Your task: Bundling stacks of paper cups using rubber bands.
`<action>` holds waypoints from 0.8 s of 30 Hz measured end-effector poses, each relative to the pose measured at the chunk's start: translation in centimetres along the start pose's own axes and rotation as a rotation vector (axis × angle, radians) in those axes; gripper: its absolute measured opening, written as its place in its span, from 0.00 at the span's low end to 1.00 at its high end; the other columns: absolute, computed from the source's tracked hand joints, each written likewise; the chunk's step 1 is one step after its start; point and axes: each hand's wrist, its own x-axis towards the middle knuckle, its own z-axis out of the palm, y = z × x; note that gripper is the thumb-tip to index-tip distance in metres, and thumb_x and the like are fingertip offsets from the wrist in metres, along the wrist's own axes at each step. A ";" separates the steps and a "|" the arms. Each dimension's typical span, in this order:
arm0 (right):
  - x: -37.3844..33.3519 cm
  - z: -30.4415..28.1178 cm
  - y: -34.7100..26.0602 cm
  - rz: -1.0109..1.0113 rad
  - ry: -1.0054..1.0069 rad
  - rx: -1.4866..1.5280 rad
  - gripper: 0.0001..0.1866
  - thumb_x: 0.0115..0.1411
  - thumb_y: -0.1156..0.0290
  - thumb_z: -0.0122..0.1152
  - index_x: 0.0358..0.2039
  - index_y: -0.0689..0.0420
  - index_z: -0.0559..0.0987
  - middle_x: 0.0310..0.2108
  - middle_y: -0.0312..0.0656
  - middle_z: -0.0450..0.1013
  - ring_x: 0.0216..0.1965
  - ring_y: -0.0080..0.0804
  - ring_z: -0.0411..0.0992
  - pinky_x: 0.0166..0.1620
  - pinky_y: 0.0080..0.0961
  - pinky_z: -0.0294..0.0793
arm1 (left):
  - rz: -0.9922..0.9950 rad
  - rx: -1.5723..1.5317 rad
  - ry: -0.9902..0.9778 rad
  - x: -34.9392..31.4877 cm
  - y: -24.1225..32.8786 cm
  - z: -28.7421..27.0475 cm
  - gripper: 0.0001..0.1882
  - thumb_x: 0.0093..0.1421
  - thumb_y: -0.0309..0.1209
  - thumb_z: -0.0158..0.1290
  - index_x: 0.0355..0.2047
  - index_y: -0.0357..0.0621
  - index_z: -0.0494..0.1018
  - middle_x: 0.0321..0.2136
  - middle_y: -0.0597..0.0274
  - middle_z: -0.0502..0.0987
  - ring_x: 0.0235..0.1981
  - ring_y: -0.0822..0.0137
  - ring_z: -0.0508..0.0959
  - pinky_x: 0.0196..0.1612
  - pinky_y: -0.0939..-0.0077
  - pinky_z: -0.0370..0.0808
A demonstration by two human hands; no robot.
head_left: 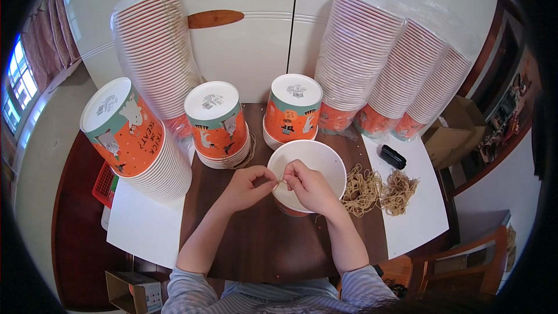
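An open paper bucket [329, 166], white inside, stands upright in front of me on the brown tabletop [244, 244]. Over its near left rim, my left hand [247, 187] pinches a thin tan cord [281, 181] between thumb and fingers. Close against it, my right hand [312, 187] has its fingers closed on the same cord. Most of the cord is hidden by my fingers, so I cannot tell whether it is knotted or runs through the bucket wall. To the right of the bucket lie a loose heap of tan cord [361, 192] and a second tangled bundle [399, 193].
Upside-down orange and green bucket stacks stand at the left [136, 134], centre left [216, 125] and centre [292, 110]. Tall plastic-wrapped stacks rise behind, left [157, 52] and right [360, 52]. A small black object [393, 157] lies right. A wooden chair [465, 264] stands lower right.
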 end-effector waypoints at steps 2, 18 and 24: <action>0.0 0.0 0.0 0.004 -0.003 0.001 0.04 0.58 0.74 0.47 0.29 0.60 0.65 0.19 0.38 0.67 0.23 0.25 0.68 0.28 0.22 0.67 | -0.120 -0.068 -0.008 -0.1 0.1 0.1 0.05 0.50 0.27 0.54 0.28 0.40 0.72 0.23 0.70 0.72 0.23 0.82 0.68 0.27 0.87 0.65; 0.0 -0.1 -0.7 0.009 -0.040 -0.031 0.05 0.56 0.70 0.49 0.29 0.59 0.68 0.20 0.41 0.70 0.24 0.35 0.71 0.28 0.28 0.68 | -0.156 -0.237 0.042 -0.1 -0.1 0.8 0.02 0.50 0.22 0.51 0.25 0.41 0.69 0.21 0.72 0.69 0.24 0.82 0.67 0.28 0.88 0.63; 0.0 -0.1 -0.6 0.015 -0.031 -0.032 0.06 0.55 0.70 0.50 0.30 0.58 0.69 0.20 0.41 0.70 0.24 0.36 0.71 0.29 0.28 0.68 | -0.165 -0.259 0.074 -0.1 0.1 1.2 0.02 0.49 0.22 0.50 0.24 0.41 0.69 0.21 0.73 0.69 0.23 0.83 0.66 0.27 0.89 0.62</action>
